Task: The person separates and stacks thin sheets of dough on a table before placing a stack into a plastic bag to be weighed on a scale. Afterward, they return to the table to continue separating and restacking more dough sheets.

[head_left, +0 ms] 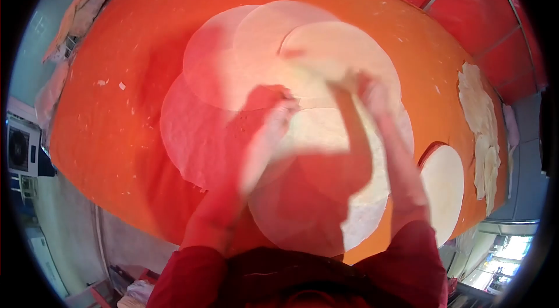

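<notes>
Thin round pale sheets (201,133) overlap in a ring on the orange table surface (110,127). My left hand (282,104) is over the middle of the ring, its fingers drawn together; what they hold, if anything, is too small to make out. To its right, my right hand (367,89) is blurred by motion above the sheets at the right of the ring. Its fingers are smeared. A pale blurred streak lies between the hands at the upper middle. Both arms cast shadows over the sheets.
A stack of round pale sheets (443,191) stands at the right of the table. Farther right lie irregular pale sheets or scraps (480,127). A folded cloth (84,11) hangs over the upper left edge. Small white flecks dot the table.
</notes>
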The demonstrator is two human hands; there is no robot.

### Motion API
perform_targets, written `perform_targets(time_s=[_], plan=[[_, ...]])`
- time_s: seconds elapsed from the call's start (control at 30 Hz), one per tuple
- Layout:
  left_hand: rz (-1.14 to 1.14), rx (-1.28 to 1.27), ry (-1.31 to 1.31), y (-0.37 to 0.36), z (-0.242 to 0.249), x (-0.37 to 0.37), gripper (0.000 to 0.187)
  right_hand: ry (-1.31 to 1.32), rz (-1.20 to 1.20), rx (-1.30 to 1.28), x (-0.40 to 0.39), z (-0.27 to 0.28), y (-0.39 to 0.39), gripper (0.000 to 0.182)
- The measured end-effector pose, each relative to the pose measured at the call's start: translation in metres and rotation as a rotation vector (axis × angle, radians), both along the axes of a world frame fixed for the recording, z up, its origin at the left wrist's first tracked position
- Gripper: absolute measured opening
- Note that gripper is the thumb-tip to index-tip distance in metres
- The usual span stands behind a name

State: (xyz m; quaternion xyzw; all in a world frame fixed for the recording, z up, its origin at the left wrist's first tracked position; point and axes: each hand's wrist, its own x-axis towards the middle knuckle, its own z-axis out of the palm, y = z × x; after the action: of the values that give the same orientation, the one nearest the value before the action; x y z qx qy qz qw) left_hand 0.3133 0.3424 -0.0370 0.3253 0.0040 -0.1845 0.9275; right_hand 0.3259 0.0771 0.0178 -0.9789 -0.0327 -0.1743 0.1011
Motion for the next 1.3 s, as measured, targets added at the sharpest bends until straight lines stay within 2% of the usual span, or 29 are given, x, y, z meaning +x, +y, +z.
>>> perform_targets(time_s=[0.03, 0.07, 0.1, 0.13, 0.17, 0.2, 0.27, 0.3, 0.33, 0.37, 0.4, 0.43, 0.47, 0.53, 0.63, 0.73, 0.77, 0.8, 0.83, 0.87, 0.93, 1.0, 1.07, 1.1, 1.13, 1.17, 1.2, 1.23, 1.3], plan=[[0.07, 0.033, 0.034, 0.014, 0.001, 0.006, 0.024, -0.155, 0.024, 0.21, 0.012, 0.059, 0.003, 0.013], [0.14, 0.065, 0.068, 0.03, 0.002, 0.013, 0.021, -0.213, -0.065, -0.336, 0.035, 0.092, -0.017, 0.012], [0.132, -0.006, 0.172, 0.042, -0.005, 0.022, 0.019, -0.468, 0.026, -0.312, 0.055, 0.117, -0.04, 0.012], [0.125, -0.019, 0.232, 0.043, 0.002, 0.025, 0.019, -0.539, 0.015, -0.393, 0.057, 0.158, -0.031, 0.021], [0.119, -0.035, 0.291, 0.045, 0.018, 0.027, 0.018, -0.588, -0.072, -0.366, 0.044, 0.194, 0.01, 0.016], [0.115, -0.054, 0.348, 0.048, 0.031, 0.028, 0.018, -0.649, -0.005, -0.314, 0.05, 0.194, 0.018, 0.013], [0.108, -0.067, 0.419, 0.053, 0.04, 0.033, 0.022, -0.77, 0.127, -0.207, 0.059, 0.194, 0.033, 0.014], [0.083, -0.037, 0.435, 0.056, 0.042, 0.037, 0.023, -0.535, -0.096, -0.65, 0.055, 0.185, 0.051, 0.013], [0.061, -0.007, 0.45, 0.059, 0.042, 0.041, 0.024, -0.54, -0.108, -0.533, 0.057, 0.162, 0.069, 0.021], [0.027, 0.059, 0.438, 0.059, 0.042, 0.044, 0.025, -0.529, 0.141, -0.368, 0.073, 0.118, 0.063, 0.028], [-0.004, 0.127, 0.425, 0.059, 0.043, 0.048, 0.025, -0.521, 0.255, -0.366, 0.076, 0.084, 0.075, 0.03], [-0.034, 0.197, 0.412, 0.059, 0.044, 0.05, 0.026, -0.371, 0.281, -0.29, 0.064, 0.06, 0.096, 0.033], [-0.056, 0.143, 0.356, 0.059, 0.04, 0.053, 0.028, -0.475, 0.419, -0.152, 0.069, 0.01, 0.102, 0.037], [-0.097, 0.039, 0.24, 0.059, 0.026, 0.06, 0.032, -0.195, 0.34, 0.108, 0.043, -0.023, 0.149, 0.039], [-0.113, -0.015, -0.027, 0.053, 0.014, 0.068, 0.037, -0.328, 0.291, 0.103, 0.027, -0.031, 0.175, 0.037], [-0.043, 0.145, -0.089, 0.062, 0.045, 0.052, 0.037, -0.26, 0.244, 0.21, 0.042, -0.039, 0.161, 0.03], [0.089, 0.486, -0.308, 0.075, 0.029, 0.058, 0.035, -0.211, 0.24, 0.234, 0.039, -0.02, 0.16, 0.025], [0.227, 0.829, -0.523, 0.101, -0.002, 0.069, 0.032, -0.27, 0.255, 0.124, 0.052, -0.018, 0.147, 0.023], [0.382, 0.99, -0.551, 0.125, -0.007, 0.068, 0.029, -0.328, 0.27, 0.015, 0.074, -0.014, 0.128, 0.02], [0.44, 0.938, -0.436, 0.144, 0.003, 0.063, 0.026, -0.315, 0.245, 0.036, 0.094, 0.024, 0.119, 0.016], [0.513, 0.763, -0.194, 0.174, 0.026, 0.05, 0.019, -0.15, 0.0, -0.285, 0.106, 0.109, 0.122, 0.015], [0.455, 0.585, 0.006, 0.189, 0.051, 0.039, 0.013, -0.442, 0.077, -0.357, 0.121, 0.148, 0.125, 0.02], [0.389, 0.519, 0.134, 0.199, 0.057, 0.044, 0.009, -0.526, 0.167, -0.362, 0.113, 0.155, 0.149, 0.013], [0.324, 0.54, 0.145, 0.216, 0.034, 0.06, 0.01, -0.57, 0.213, -0.364, 0.106, 0.155, 0.165, 0.01], [0.287, 0.639, 0.178, 0.219, 0.035, 0.064, 0.009, -0.536, 0.329, -0.317, 0.097, 0.146, 0.181, 0.011], [0.248, 0.737, 0.213, 0.22, 0.036, 0.067, 0.008, -0.498, 0.445, -0.269, 0.088, 0.128, 0.195, 0.013], [0.208, 0.836, 0.248, 0.221, 0.035, 0.067, 0.008, -0.464, 0.536, -0.21, 0.088, 0.086, 0.204, 0.014], [0.266, 0.855, 0.138, 0.218, 0.035, 0.066, 0.007, -0.45, 0.606, -0.131, 0.075, 0.06, 0.22, 0.011], [0.387, 1.001, -0.029, 0.215, 0.028, 0.069, 0.006, -0.245, 0.534, -0.267, 0.049, 0.003, 0.242, 0.017]])
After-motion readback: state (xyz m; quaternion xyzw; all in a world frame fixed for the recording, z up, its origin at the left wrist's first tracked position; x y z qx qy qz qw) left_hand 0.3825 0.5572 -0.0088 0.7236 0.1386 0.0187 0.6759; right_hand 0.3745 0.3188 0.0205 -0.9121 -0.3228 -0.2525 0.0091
